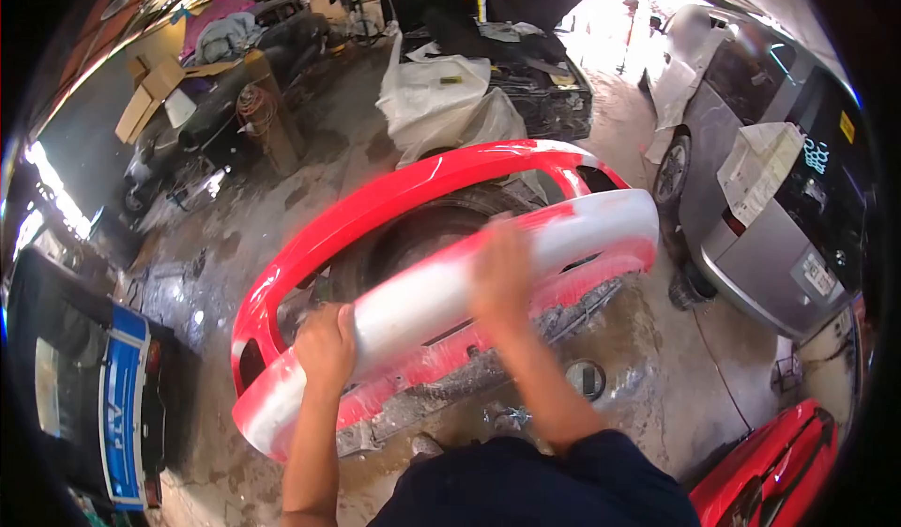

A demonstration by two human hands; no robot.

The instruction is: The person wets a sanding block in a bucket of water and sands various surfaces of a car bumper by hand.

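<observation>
A red car bumper (404, 311) lies before me, with a broad whitish-grey band along its near face. My left hand (324, 344) grips the bumper's upper edge toward the left end, its fingers curled over and the thumb up. Pressed against the pale band right of centre is my right hand (502, 274), smeared by motion. Whether anything is under its fingers is hidden. A dark tyre (422, 236) shows through the bumper's opening, beneath it.
A dark car with its hood raised (526, 67) stands ahead, partly draped in plastic sheeting (436, 95). At right is a grey vehicle (751, 217), with a black bucket (690, 288) beside it. Red body parts (779, 471) lie lower right. A blue-and-white panel (122, 405) is at left.
</observation>
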